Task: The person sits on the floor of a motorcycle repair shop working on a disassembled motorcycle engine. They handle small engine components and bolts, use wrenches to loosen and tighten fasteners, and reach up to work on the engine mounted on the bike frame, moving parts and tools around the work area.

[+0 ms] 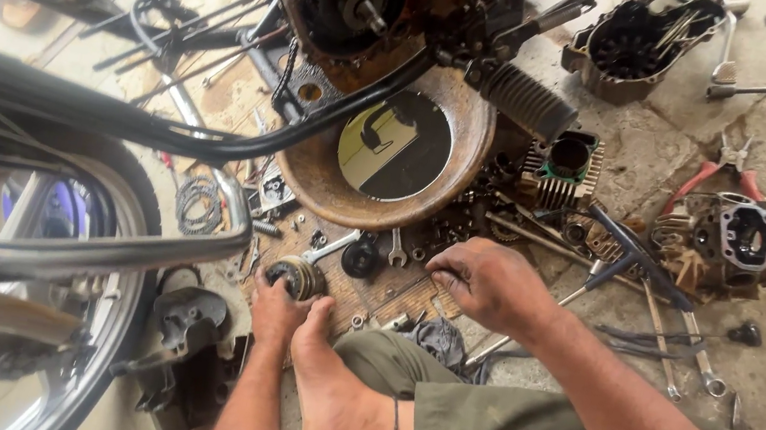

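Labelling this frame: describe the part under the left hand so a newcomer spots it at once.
Start at the wide rusty round pan under the engine, then drop to the floor at its lower left. There the left hand grips a small round ribbed metal drum, beside a bare foot. Unlike the flat spanners nearby, it is squat and cylindrical.

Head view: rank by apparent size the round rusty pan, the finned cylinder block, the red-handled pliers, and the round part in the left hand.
1. Round rusty pan, clearly largest.
2. Finned cylinder block and red-handled pliers: similar in extent, and the pliers are thinner, so I won't rank them.
3. Round part under the left hand, smallest, though nearer the camera.
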